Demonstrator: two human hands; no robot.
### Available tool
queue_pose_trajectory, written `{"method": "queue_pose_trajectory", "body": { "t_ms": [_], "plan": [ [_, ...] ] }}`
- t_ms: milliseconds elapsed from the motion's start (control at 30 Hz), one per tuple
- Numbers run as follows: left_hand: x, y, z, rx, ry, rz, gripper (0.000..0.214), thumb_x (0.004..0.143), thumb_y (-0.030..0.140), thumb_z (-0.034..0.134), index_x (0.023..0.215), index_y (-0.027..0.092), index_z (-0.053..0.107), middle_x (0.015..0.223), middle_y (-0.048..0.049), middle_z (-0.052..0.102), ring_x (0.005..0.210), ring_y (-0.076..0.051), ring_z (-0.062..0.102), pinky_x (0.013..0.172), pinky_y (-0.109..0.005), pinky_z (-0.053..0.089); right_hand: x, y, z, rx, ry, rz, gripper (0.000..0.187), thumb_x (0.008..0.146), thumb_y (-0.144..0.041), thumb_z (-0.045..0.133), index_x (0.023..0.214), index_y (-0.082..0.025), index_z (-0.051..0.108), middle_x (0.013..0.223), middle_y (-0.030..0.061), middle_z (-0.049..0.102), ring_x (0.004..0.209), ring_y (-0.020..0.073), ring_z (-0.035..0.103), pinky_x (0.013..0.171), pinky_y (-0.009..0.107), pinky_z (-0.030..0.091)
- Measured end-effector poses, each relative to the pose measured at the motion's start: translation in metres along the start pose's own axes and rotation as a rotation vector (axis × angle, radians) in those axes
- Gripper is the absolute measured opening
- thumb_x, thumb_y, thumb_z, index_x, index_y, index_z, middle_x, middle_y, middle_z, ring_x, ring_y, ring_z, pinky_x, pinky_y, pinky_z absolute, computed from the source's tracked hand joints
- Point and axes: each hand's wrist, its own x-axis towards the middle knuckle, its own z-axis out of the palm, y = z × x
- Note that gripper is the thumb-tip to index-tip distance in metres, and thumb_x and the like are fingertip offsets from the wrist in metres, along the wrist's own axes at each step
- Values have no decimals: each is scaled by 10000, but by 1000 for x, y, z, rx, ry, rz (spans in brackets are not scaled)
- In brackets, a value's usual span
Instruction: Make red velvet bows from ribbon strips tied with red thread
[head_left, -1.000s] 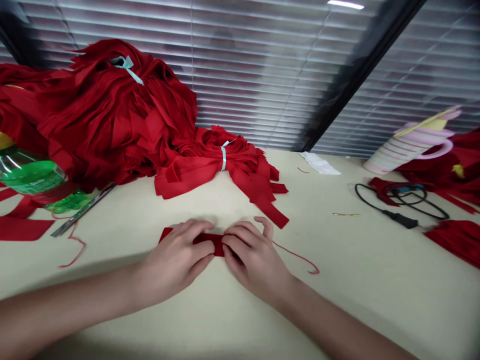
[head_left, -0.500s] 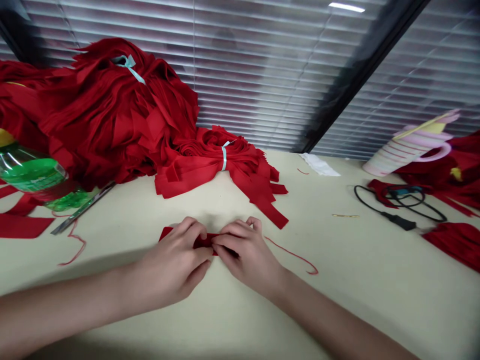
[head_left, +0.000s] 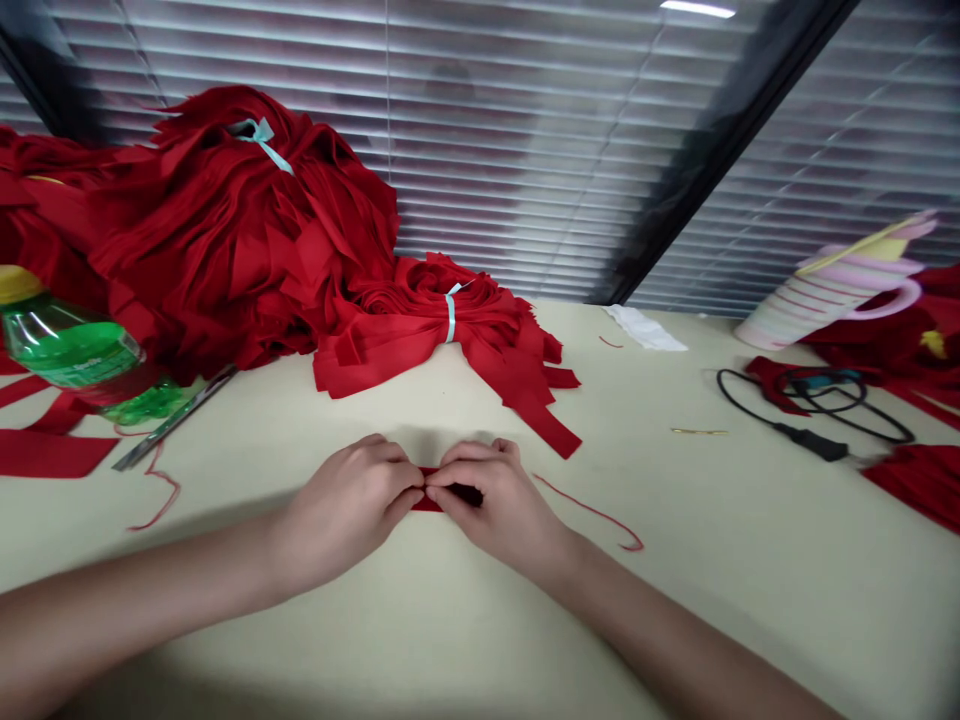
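Between my two hands a red fabric strip (head_left: 429, 503) lies on the pale table, mostly covered by my fingers. My left hand (head_left: 356, 505) pinches it from the left, thumb and fingertips pressed together. From the right, my right hand (head_left: 491, 495) pinches the same strip, its fingertips touching or nearly touching those of the left. Whether something small sits between the fingertips I cannot make out. A red thread (head_left: 589, 510) trails over the table just right of my right hand.
Behind my hands lie a tied bundle of red strips (head_left: 390, 345) and a bigger red heap (head_left: 247, 230). Left are a green bottle (head_left: 71, 350) and a metal tool (head_left: 176, 418). Right are a black cable (head_left: 810, 440), a striped mug (head_left: 806, 310) and a white tissue (head_left: 645, 328).
My left hand's fingers have closed in and moved right toward the right fingertips, covering more of the strip. My right hand stays almost in place. The view has shifted slightly.
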Motion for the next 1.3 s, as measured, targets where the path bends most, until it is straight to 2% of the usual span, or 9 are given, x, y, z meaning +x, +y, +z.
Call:
{"method": "queue_pose_trajectory", "body": {
  "t_ms": [133, 267, 467, 667, 933, 1133, 1300],
  "plan": [
    [3, 3, -4, 28, -49, -39, 195, 857, 247, 535, 749, 183, 684, 708, -34, 613, 756, -179, 564, 690, -302, 468, 1, -1, -2, -7, -14, 17, 162, 786, -121, 589, 705, -234, 673, 749, -59, 667, 705, 100, 583, 726, 332, 244],
    [5, 4, -6, 113, -65, -3, 257, 871, 253, 509, 674, 163, 649, 691, -37, 605, 748, -184, 561, 674, -306, 462, 3, -2, -6, 14, -55, 79, 119, 754, -162, 642, 705, -260, 688, 747, -63, 681, 726, 117, 599, 734, 341, 246],
    [7, 6, -10, 134, -95, 13, 241, 858, 172, 503, 681, 165, 667, 696, -42, 611, 760, -185, 562, 664, -293, 460, 9, 0, -10, 36, -142, 144, 121, 740, -189, 673, 705, -302, 703, 766, -72, 691, 745, 130, 604, 784, 372, 260],
    [8, 8, -15, 77, -159, -43, 226, 853, 172, 498, 715, 173, 677, 725, -49, 629, 785, -195, 563, 683, -311, 456, 13, -1, -12, 14, -183, 132, 140, 739, -149, 655, 684, -273, 690, 767, -62, 685, 742, 134, 601, 810, 382, 294],
    [10, -1, -11, -62, -149, -47, 169, 827, 179, 517, 768, 205, 673, 723, -17, 639, 759, -175, 578, 690, -300, 444, 12, 0, -12, 72, -178, 135, 146, 719, -112, 642, 700, -249, 689, 736, -32, 658, 675, 123, 576, 687, 302, 405],
    [10, 4, -10, 29, -141, -36, 194, 844, 174, 484, 800, 187, 673, 765, -53, 620, 816, -208, 549, 706, -335, 447, 13, -2, -11, 110, -189, 174, 120, 718, -123, 632, 675, -230, 661, 695, -33, 637, 680, 128, 568, 629, 273, 404],
    [12, 4, -14, 55, -186, -11, 182, 832, 136, 475, 772, 167, 644, 747, -50, 606, 812, -205, 547, 694, -319, 446, 16, -5, -12, 81, -214, 216, 120, 725, -123, 613, 672, -223, 653, 716, -39, 649, 665, 119, 561, 642, 278, 388]
  ]
}}
